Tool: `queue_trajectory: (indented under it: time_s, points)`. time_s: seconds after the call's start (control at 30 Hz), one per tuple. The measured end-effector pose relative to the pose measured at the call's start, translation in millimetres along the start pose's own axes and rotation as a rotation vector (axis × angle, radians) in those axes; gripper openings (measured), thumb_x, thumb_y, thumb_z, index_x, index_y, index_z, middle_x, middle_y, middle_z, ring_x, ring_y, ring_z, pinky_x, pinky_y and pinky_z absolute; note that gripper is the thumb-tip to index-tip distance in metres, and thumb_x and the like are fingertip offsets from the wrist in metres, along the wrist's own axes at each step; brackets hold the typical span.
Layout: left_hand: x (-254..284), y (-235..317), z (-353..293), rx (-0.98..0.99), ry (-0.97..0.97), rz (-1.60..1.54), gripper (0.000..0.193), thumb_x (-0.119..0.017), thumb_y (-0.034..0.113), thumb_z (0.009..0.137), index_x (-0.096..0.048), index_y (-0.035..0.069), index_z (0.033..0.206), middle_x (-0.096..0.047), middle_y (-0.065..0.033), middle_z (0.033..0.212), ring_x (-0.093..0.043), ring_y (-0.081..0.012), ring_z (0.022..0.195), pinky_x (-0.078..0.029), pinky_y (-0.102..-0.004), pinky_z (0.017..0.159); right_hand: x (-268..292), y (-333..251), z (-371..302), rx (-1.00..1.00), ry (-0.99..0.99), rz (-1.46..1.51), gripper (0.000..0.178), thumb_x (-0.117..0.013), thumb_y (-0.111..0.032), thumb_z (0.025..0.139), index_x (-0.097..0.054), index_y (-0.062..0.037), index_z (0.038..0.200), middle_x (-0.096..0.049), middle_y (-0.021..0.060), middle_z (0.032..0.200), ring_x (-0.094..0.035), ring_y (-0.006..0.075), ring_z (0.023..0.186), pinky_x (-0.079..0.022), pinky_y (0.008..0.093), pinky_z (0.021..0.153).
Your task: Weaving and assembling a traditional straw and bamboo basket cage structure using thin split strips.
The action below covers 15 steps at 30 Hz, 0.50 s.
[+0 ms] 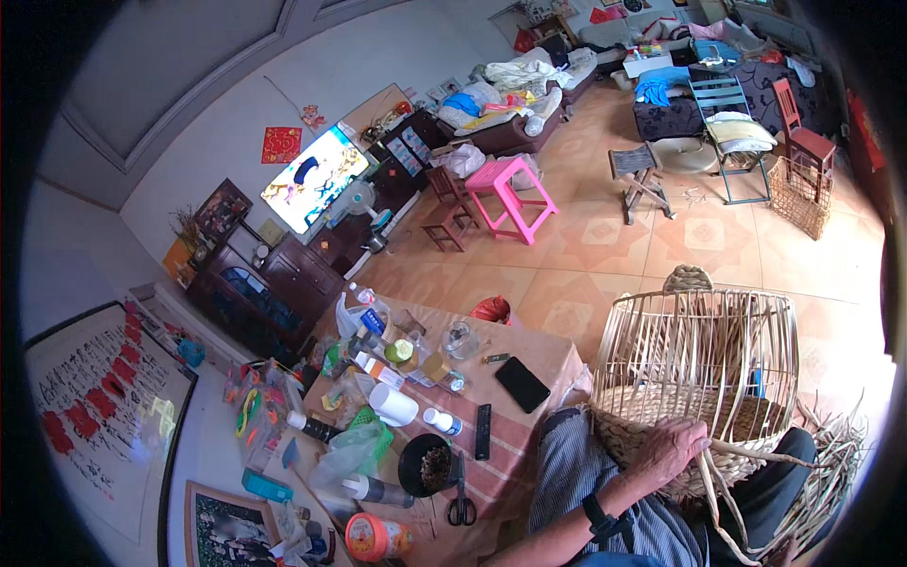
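Note:
A half-woven wicker basket rests on my lap, its upright pale canes standing open above a tightly woven base. My left hand, with a black watch on the wrist, grips the woven lower band of the basket, where long loose cane strips trail down. My right hand is out of sight. A striped cloth covers my knee beside the basket.
A cluttered table with a tan cloth stands to my left, bearing a black phone, a remote, scissors, a black bowl and bottles. Loose canes lie at right. Farther off are a pink stool and chairs.

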State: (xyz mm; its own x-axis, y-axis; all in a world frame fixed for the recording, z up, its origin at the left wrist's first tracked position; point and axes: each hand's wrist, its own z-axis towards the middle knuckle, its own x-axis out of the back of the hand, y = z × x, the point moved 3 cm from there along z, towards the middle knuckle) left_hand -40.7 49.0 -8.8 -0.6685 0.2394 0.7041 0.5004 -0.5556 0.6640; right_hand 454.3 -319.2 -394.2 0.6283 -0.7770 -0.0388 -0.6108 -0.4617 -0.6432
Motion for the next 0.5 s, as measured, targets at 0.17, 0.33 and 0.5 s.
queue_trajectory:
  time_s: [0.17,0.33,0.5]
  points:
    - [0,0,0,-0.006,-0.001,0.004,0.025,-0.06,0.029,0.101,-0.055,0.007,0.092,-0.06,-0.0139,0.082,-0.062,-0.0351,0.087,-0.046,-0.0488,0.082,-4,-5,-1,0.024,0.006,-0.116,0.042,-0.068,-0.039,0.096,-0.071,-0.0065,0.123,-0.067,0.0065,0.096,-0.064,0.0203,0.093,-0.055,0.0376,0.083]
    - [-1,0,0,0.009,-0.012,0.0,0.025,-0.06,0.029,0.101,-0.055,0.007,0.092,-0.06,-0.0143,0.083,-0.062,-0.0353,0.087,-0.046,-0.0493,0.082,-10,-9,0,0.041,0.002,-0.198,0.042,-0.068,-0.038,0.097,-0.071,-0.0057,0.124,-0.067,0.0064,0.095,-0.064,0.0196,0.091,-0.055,0.0365,0.082]
    - [0,0,0,-0.004,-0.007,-0.007,0.025,-0.06,0.028,0.101,-0.054,0.006,0.092,-0.06,-0.0144,0.083,-0.062,-0.0357,0.087,-0.047,-0.0491,0.082,-13,-11,1,0.058,0.001,-0.271,0.041,-0.068,-0.036,0.098,-0.07,-0.005,0.125,-0.066,0.0062,0.094,-0.063,0.0188,0.09,-0.055,0.0354,0.08]
